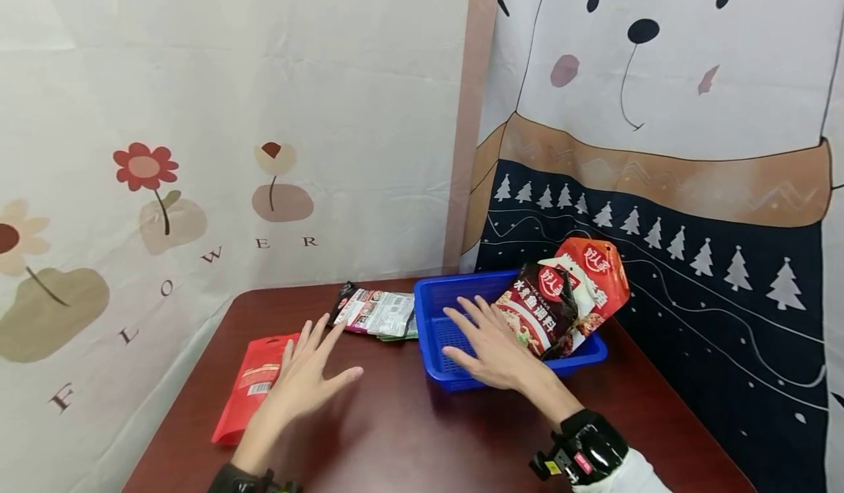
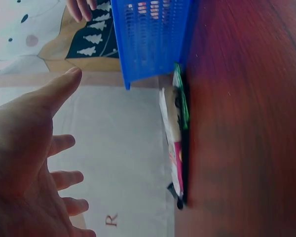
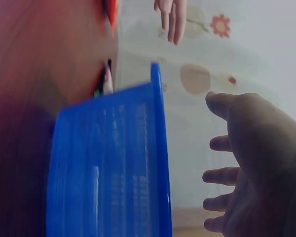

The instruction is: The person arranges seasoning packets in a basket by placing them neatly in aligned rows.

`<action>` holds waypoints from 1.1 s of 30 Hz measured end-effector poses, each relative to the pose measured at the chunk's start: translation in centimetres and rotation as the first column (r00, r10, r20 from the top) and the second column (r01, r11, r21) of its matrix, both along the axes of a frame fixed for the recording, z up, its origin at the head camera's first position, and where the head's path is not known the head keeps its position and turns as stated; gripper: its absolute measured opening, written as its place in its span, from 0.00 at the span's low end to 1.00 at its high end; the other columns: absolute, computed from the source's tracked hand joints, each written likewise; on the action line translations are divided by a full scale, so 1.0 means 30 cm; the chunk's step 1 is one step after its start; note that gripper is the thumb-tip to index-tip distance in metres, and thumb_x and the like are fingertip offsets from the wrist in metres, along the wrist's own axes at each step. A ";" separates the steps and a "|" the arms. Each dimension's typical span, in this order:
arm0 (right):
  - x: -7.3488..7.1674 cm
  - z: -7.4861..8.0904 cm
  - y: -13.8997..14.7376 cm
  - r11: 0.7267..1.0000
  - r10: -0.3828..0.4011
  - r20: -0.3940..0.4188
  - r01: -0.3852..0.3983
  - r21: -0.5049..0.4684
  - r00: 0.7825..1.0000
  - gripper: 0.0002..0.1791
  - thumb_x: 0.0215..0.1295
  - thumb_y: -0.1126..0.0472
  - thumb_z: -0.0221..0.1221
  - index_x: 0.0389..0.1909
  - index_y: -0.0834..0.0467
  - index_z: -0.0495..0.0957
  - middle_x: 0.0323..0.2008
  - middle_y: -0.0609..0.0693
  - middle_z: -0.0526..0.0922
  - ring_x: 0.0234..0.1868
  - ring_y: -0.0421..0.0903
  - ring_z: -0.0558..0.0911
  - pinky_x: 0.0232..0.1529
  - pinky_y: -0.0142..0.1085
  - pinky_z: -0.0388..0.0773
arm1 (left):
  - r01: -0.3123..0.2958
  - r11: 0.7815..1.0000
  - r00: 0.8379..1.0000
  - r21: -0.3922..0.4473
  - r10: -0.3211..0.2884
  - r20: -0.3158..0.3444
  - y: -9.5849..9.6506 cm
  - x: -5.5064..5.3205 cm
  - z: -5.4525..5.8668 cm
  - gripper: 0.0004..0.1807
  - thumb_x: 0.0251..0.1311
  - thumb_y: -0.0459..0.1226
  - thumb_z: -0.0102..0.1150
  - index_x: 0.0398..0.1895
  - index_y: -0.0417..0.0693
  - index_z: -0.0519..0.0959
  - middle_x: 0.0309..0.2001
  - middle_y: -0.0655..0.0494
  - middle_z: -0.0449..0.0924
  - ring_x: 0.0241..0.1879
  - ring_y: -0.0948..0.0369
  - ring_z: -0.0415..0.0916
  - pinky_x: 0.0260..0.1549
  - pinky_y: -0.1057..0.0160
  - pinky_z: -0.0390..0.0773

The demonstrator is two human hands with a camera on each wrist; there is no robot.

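Note:
My left hand [image 1: 305, 377] hovers with fingers spread above the table, partly covering a red packet [image 1: 245, 394] with a barcode label. Fingers extended, my right hand [image 1: 496, 348] is over the near side of a blue plastic basket [image 1: 445, 384] and holds nothing. Inside the basket, a black-and-red seasoning packet [image 1: 535, 317] leans against a bright red-and-white packet [image 1: 608, 277] that sticks up past the rim. Left of the basket lies a small pile of packets [image 1: 385, 313], the top one printed with white panels. In the left wrist view that pile [image 2: 172, 140] shows edge-on, apart from the hand.
The dark red-brown table [image 1: 395, 434] meets a pale flower-print cloth [image 1: 369, 112] at the back and a bear-print cloth [image 1: 659, 207] on the right. The basket stands near the back right, with its wall [image 3: 108, 168] rising close to the right hand.

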State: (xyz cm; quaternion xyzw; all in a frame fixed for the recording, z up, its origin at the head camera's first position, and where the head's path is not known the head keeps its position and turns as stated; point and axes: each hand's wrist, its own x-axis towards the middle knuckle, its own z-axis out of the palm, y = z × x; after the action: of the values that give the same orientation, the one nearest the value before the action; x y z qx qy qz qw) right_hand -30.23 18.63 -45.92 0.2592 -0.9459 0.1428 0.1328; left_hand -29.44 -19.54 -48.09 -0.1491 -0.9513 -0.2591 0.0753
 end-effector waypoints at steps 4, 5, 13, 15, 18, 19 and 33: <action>-0.041 0.008 -0.096 0.998 0.049 0.047 -0.051 0.030 0.998 0.40 0.85 0.36 0.58 0.88 0.51 0.66 0.89 0.64 0.64 0.90 0.73 0.58 0.89 0.73 0.54 | -0.029 1.000 0.999 0.008 0.029 0.014 -0.046 0.009 -0.012 0.55 0.69 0.66 0.71 0.92 0.60 0.60 0.93 0.39 0.49 0.91 0.28 0.38 0.81 0.12 0.37; -0.053 0.010 -0.118 0.997 0.059 0.060 -0.061 0.037 0.996 0.40 0.86 0.35 0.57 0.88 0.51 0.66 0.89 0.64 0.63 0.90 0.73 0.58 0.89 0.73 0.54 | -0.035 0.999 0.999 0.011 0.035 0.015 -0.058 0.012 -0.016 0.55 0.69 0.66 0.71 0.92 0.60 0.60 0.93 0.38 0.49 0.91 0.27 0.38 0.81 0.12 0.37; -0.165 0.020 -0.277 0.988 0.083 0.143 -0.101 0.121 0.986 0.42 0.85 0.33 0.56 0.90 0.50 0.63 0.90 0.62 0.61 0.91 0.72 0.56 0.91 0.69 0.54 | -0.087 0.996 0.996 -0.002 0.087 0.022 -0.170 0.031 -0.054 0.54 0.71 0.68 0.69 0.92 0.58 0.61 0.92 0.33 0.50 0.89 0.24 0.41 0.77 0.10 0.42; -0.193 0.020 -0.317 0.985 0.078 0.169 -0.102 0.141 0.983 0.43 0.85 0.33 0.56 0.90 0.50 0.63 0.90 0.62 0.61 0.92 0.71 0.56 0.91 0.69 0.54 | -0.102 0.995 0.994 -0.005 0.102 0.032 -0.199 0.033 -0.065 0.54 0.71 0.69 0.67 0.92 0.58 0.60 0.92 0.32 0.49 0.89 0.23 0.41 0.77 0.10 0.42; -0.240 0.016 -0.378 0.978 0.066 0.208 -0.105 0.182 0.976 0.43 0.85 0.33 0.56 0.91 0.48 0.61 0.90 0.61 0.61 0.92 0.69 0.56 0.91 0.67 0.54 | -0.119 0.993 0.992 -0.005 0.120 0.038 -0.235 0.038 -0.084 0.53 0.71 0.68 0.68 0.91 0.57 0.61 0.92 0.32 0.49 0.89 0.22 0.42 0.77 0.11 0.43; -0.257 0.012 -0.399 0.975 0.060 0.221 -0.104 0.197 0.974 0.43 0.85 0.33 0.56 0.91 0.48 0.61 0.90 0.61 0.62 0.92 0.69 0.57 0.92 0.66 0.55 | -0.126 0.992 0.991 -0.003 0.126 0.040 -0.245 0.041 -0.091 0.53 0.71 0.68 0.68 0.91 0.56 0.62 0.91 0.32 0.50 0.89 0.23 0.43 0.77 0.11 0.44; -0.430 -0.076 -0.626 0.940 -0.174 0.371 0.042 0.339 0.912 0.48 0.79 0.36 0.64 0.91 0.49 0.59 0.91 0.60 0.59 0.92 0.68 0.57 0.91 0.64 0.57 | -0.192 0.980 0.981 0.049 0.190 0.050 -0.304 0.089 -0.158 0.51 0.72 0.62 0.71 0.89 0.47 0.65 0.89 0.32 0.57 0.87 0.23 0.49 0.77 0.11 0.50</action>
State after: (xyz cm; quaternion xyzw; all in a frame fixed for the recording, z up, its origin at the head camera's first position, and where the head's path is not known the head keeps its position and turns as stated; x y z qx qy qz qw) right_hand -43.12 -0.14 -48.21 0.1897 -0.9766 0.0273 -0.0973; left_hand -26.76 -28.65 -52.83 -0.0491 -0.9554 -0.2792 0.0820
